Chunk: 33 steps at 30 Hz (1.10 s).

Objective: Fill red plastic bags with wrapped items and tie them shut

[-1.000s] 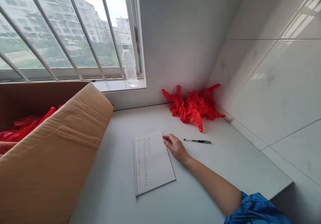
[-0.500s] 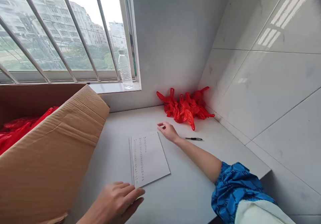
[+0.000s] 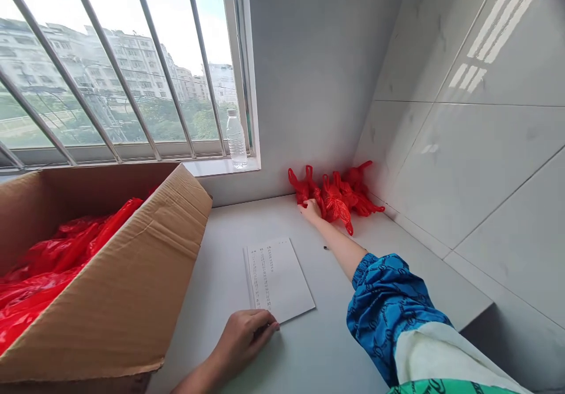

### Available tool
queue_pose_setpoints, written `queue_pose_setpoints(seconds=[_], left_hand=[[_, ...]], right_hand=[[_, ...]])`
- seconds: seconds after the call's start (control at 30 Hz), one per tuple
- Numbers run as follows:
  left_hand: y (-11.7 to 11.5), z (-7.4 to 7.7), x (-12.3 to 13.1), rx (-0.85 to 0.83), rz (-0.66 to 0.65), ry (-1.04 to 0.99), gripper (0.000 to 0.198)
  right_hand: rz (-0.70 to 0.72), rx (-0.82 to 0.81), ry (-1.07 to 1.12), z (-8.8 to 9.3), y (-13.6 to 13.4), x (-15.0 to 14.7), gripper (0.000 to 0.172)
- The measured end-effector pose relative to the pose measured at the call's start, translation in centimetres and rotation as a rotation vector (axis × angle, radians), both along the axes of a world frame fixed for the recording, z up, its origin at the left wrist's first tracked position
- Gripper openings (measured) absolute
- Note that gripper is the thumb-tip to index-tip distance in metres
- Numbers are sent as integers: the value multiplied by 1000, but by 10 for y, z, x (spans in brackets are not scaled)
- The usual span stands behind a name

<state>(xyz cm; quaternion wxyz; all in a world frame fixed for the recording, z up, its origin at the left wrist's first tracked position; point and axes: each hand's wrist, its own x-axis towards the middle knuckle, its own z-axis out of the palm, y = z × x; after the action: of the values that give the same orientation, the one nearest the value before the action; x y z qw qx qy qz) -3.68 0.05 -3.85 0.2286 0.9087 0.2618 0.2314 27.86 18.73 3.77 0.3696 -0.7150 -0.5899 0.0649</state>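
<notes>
Head view, desk corner, listed from the heap outward. Heap of crumpled, bright red plastic carrier bags, handles sticking up, lying on the white desk in the angle between the grey wall and the glossy white wall tiles; exact count unreadable.

Right hand: arm stretched out, fingers against the near left edge of the heap; whether they have closed on a bag cannot be told. Left hand: fingers curled together at the lower corner of the booklet, with nothing clearly held; the fingers hide any small item.

White paper booklet: flat on the desk between the hands, columns of small print, too fine to read. Open brown cardboard box: at the desk's left, near flap leaning outward, holding a loose mass of red plastic.

Red plastic therefore lies in two lots, heaped on the desk and massed in the box. Dark pen tip: alone showing beside the right forearm, the rest hidden. Clear plastic water bottle: upright on the white window sill, before the barred window. Blue patterned sleeve: pushed up the right arm
</notes>
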Motion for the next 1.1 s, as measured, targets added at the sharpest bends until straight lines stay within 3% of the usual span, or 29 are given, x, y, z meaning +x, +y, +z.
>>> queue_pose_setpoints(seconds=[0.13, 0.3, 0.4, 0.5, 0.6, 0.7, 0.77, 0.87, 0.97, 1.1], left_hand=[[-1, 2, 0, -65, -1, -26, 33], [0, 14, -3, -361, 48, -121, 39], [6, 22, -7, -466, 214, -253, 41], [15, 26, -12, -434, 403, -389, 38], [24, 30, -16, -343, 532, -436, 40], [32, 38, -11, -270, 591, -417, 39], [40, 45, -2, -267, 568, -386, 40], [50, 53, 19, -327, 387, -250, 42], [57, 53, 38, -352, 236, -109, 36], [64, 42, 44, -337, 287, -152, 26]], right_hand=[[-5, 150, 77, 30, -9, 1, 23], [258, 230, 136, 51, -46, -8, 18], [491, 215, 241, 42, -81, -19, 17], [670, 113, 246, 22, -116, -26, 19], [657, 44, 134, 5, -142, -28, 16], [505, 165, 83, -3, -156, -29, 21], [461, 196, -41, -5, -162, -30, 33], [493, 120, -213, -9, -166, -32, 41], [526, 16, -219, -18, -167, -36, 26], [588, -33, -107, -28, -165, -39, 5]])
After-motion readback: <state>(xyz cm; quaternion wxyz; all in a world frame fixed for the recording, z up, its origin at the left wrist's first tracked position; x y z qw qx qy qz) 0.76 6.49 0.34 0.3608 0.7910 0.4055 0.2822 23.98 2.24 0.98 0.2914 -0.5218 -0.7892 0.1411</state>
